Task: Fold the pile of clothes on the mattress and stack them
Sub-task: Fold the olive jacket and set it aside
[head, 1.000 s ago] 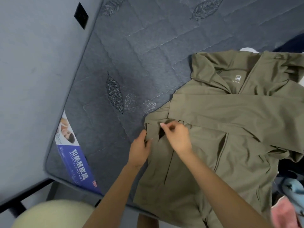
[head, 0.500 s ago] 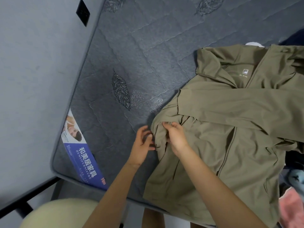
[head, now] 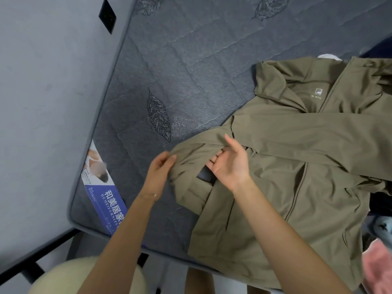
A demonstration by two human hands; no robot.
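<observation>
An olive jacket (head: 297, 187) lies front up on the grey quilted mattress (head: 191, 71), filling the view from 1 o'clock round to 5 o'clock. Its collar is toward 1 o'clock, a small white logo (head: 317, 91) shows inside the neck, and the zip (head: 297, 194) runs down toward 5 o'clock. One sleeve (head: 197, 149) is folded across the chest, its end raised off the mattress near the centre. The left hand (head: 159, 172) pinches that sleeve end between thumb and fingertips at its 9 o'clock edge. The right hand (head: 230, 166), just at 3 o'clock of the left, is turned palm up with its fingers curled under the sleeve's fold and its thumb against the fabric, holding it. A blue and white label (head: 106, 200) sits on the mattress corner at 8 o'clock, beside the wall (head: 42, 102), which carries a black socket (head: 107, 15) at 11 o'clock. A pink cloth (head: 377, 266) lies at 4 o'clock, just beside the jacket's hem.
</observation>
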